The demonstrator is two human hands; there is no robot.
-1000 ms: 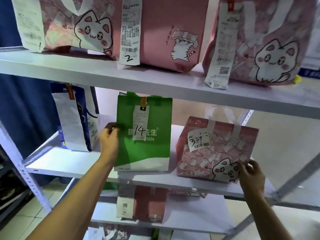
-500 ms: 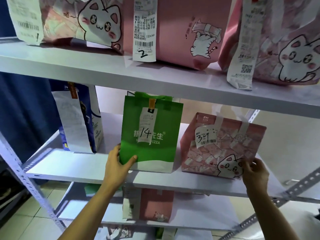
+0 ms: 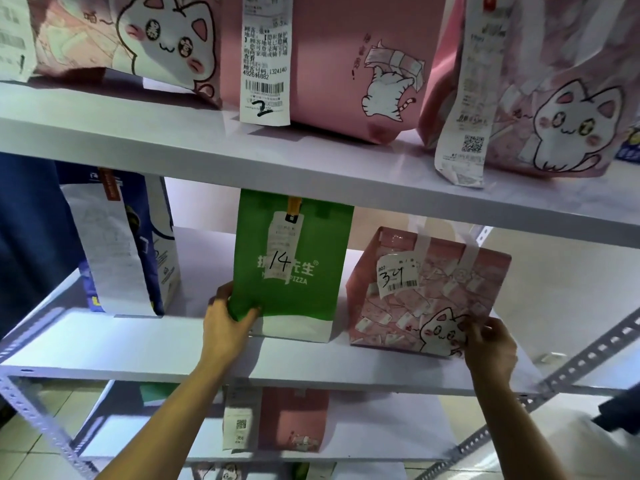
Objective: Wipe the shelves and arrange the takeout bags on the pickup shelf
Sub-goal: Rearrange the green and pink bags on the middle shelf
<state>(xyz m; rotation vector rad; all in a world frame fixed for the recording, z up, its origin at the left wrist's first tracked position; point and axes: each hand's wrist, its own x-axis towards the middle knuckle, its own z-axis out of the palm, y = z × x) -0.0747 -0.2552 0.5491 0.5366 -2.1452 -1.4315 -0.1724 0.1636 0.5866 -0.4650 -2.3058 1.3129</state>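
Observation:
A green pizza bag (image 3: pixel 304 271) with a receipt marked 14 stands upright on the middle shelf (image 3: pixel 138 344). My left hand (image 3: pixel 225 323) grips its lower left corner, thumb on the front. To its right sits a pink cat-print bag (image 3: pixel 440 296) labelled 34, and my right hand (image 3: pixel 488 344) holds its lower right corner. A blue and white bag (image 3: pixel 138 244) with a long receipt stands at the left of the same shelf.
The upper shelf (image 3: pixel 214 140) carries three pink cat bags with hanging receipts, the middle one (image 3: pixel 346 64) marked 2. Below, a pink bag (image 3: pixel 291 424) stands on the lower shelf. Perforated metal uprights (image 3: pixel 588 355) frame the rack at both sides.
My left hand slid down from the green bag's left edge to its lower left corner. My view moved closer and a little left. My right hand stays at the pink bag's corner.

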